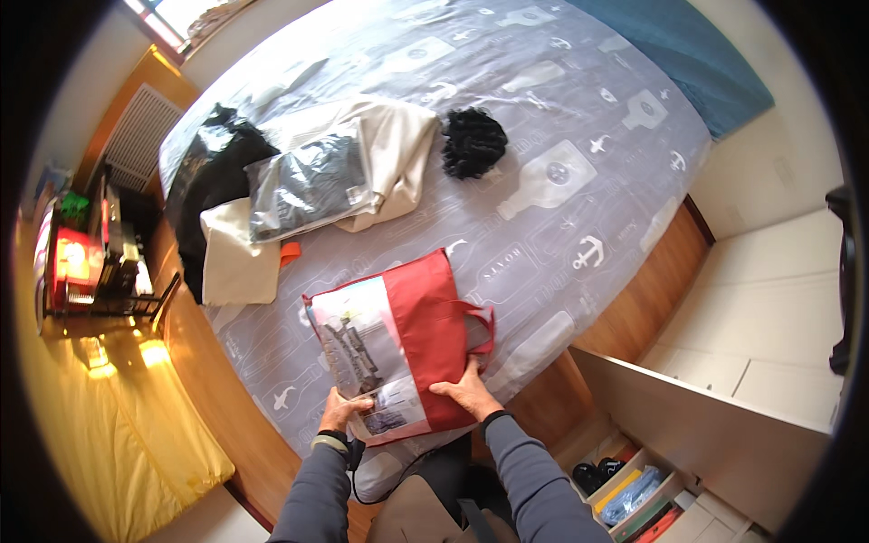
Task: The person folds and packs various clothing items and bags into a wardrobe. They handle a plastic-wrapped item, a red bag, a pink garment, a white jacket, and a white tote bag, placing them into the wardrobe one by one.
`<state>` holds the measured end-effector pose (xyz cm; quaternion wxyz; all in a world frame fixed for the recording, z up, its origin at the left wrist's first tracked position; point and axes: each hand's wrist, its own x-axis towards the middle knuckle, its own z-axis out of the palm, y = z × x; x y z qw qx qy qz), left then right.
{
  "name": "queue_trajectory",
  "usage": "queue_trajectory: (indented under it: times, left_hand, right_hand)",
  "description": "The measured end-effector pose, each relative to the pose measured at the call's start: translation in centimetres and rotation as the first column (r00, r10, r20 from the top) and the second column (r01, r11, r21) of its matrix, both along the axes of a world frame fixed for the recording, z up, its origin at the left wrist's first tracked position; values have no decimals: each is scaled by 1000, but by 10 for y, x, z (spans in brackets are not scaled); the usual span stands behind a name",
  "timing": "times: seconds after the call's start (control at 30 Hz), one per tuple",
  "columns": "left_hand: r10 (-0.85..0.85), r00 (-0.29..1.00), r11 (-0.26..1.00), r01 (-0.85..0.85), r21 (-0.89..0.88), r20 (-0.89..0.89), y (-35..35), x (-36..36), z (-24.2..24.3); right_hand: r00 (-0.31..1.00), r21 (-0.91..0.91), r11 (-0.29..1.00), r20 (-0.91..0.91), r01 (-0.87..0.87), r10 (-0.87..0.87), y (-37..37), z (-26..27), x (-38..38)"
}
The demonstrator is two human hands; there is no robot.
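A red fabric storage bag (426,326) with a clear plastic panel (370,360) lies flat at the near edge of the bed. Printed pictures show through the panel. My left hand (341,409) grips the panel's lower left edge, thumb on top. On the bag's right side, my right hand (470,391) holds the edge near the red loop handle (483,329), with its thumb resting on the fabric. The fingers of both hands are partly hidden behind the bag.
Farther back on the bed (543,258) are a clear plastic-wrapped dark item (312,176), cream cloth (400,153), black material (204,190) and a fluffy black item (474,142). An open drawer (628,485) with packages is at lower right, beside a pale panel (699,404). Yellow cloth (136,434) covers furniture at left.
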<state>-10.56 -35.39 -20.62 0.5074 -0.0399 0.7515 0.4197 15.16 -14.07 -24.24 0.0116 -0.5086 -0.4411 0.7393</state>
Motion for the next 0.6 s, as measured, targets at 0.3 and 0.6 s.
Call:
queue_trajectory:
  times: [0.3, 0.6]
  left_hand:
    - [-140, 990, 986, 142, 87, -28, -56, -18, 17]
    - [-759, 638, 572, 748, 336, -128, 228, 225, 105]
  right_hand:
    - [977, -63, 998, -211, -30, 16, -4, 100, 17]
    - [965, 363, 915, -248, 174, -85, -53, 299, 120]
